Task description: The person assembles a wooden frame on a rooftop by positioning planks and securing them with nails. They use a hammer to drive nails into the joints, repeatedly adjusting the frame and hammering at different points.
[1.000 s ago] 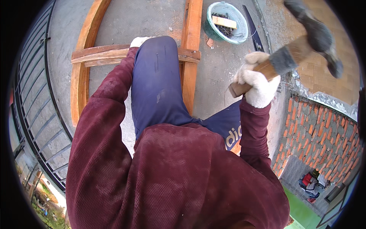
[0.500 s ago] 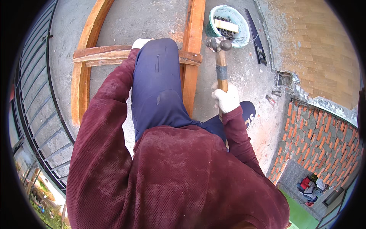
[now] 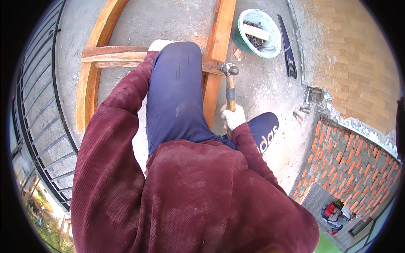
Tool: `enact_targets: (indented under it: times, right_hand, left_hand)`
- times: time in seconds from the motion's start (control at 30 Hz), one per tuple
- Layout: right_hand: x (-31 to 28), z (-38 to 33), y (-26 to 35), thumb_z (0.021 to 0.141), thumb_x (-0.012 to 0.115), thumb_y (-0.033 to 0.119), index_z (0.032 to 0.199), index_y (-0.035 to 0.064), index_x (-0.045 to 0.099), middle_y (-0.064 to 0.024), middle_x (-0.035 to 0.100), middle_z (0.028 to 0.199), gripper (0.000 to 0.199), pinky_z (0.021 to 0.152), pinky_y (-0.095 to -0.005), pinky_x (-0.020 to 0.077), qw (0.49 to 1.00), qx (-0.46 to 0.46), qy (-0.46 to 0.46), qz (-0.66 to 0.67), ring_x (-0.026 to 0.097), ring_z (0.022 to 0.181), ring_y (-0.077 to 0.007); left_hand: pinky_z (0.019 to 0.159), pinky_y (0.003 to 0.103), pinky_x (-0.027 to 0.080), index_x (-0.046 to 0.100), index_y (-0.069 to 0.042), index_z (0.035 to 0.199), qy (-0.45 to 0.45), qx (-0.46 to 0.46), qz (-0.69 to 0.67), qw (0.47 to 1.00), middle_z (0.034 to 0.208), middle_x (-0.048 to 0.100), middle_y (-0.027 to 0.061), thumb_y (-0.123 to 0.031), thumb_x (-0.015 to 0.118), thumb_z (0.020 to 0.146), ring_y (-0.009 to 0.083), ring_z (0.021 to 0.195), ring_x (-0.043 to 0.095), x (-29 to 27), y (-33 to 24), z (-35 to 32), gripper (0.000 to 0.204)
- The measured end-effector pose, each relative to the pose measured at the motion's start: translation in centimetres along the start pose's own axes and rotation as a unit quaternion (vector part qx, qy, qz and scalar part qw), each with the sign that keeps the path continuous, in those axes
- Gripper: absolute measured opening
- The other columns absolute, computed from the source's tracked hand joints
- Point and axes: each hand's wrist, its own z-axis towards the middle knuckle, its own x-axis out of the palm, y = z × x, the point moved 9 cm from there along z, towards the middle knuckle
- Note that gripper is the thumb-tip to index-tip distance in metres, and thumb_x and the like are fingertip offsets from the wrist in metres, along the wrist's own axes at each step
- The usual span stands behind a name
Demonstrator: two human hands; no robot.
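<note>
My right hand, in a white glove, is wrapped round the wooden handle of a hammer with tape near its head. The hammer's head is at the right end of a short wooden crosspiece, over the right-hand beam; whether it touches cannot be made out. The crosspiece lies across that beam and a left-hand beam. By the crosspiece, beyond my raised knee, is my gloved left hand. My knee and sleeve hide its fingers.
A pale green bucket holds dark nails and a light block. Beside it lies a handsaw on the concrete. Pliers lie farther right, near a brick surface. A black metal railing runs along the left.
My right hand has swung the hammer down and leftward, from beside the bucket to the crosspiece's right end. My left hand stays by the crosspiece. The view has shifted slightly.
</note>
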Motion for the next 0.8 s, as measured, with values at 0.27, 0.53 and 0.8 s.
enact_targets:
  times: [0.27,0.53,0.8]
  right_hand:
    - [-3.8,-9.0,28.5,0.078,0.070,0.008,0.106,-0.0013,0.063,-0.0073,0.061,0.077,0.031,0.059,-0.0353,0.0520,0.882,-0.457,0.024,0.109,0.060,0.061,-0.0184]
    - [-1.7,-4.0,14.3,0.079,0.067,0.011,0.099,0.0040,0.063,-0.0078,0.064,0.072,0.023,0.064,-0.0314,0.0534,0.844,-0.481,-0.016,-0.236,0.064,0.065,-0.0154]
    - [-2.1,-4.5,17.2,0.071,0.068,0.007,0.098,-0.0038,0.065,-0.0064,0.062,0.069,0.030,0.046,-0.0271,0.0497,0.974,-0.222,0.001,0.041,0.059,0.050,-0.0146]
  left_hand:
    - [0.089,0.044,0.056,0.066,-0.021,0.127,-0.064,0.019,-0.038,0.997,0.117,0.074,0.0111,-0.040,0.048,0.099,0.0310,0.102,0.073,0.9,2.1,-1.0,0.038]
    - [0.087,0.045,0.056,0.067,-0.017,0.121,-0.070,0.026,-0.001,0.997,0.106,0.076,0.0122,-0.035,0.052,0.098,0.0331,0.097,0.073,-0.9,-0.2,-0.7,0.033]
    - [0.094,0.044,0.054,0.063,-0.021,0.132,-0.052,0.039,0.078,0.995,0.120,0.073,0.0074,-0.035,0.053,0.099,0.0297,0.110,0.070,-1.4,-0.3,0.3,0.037]
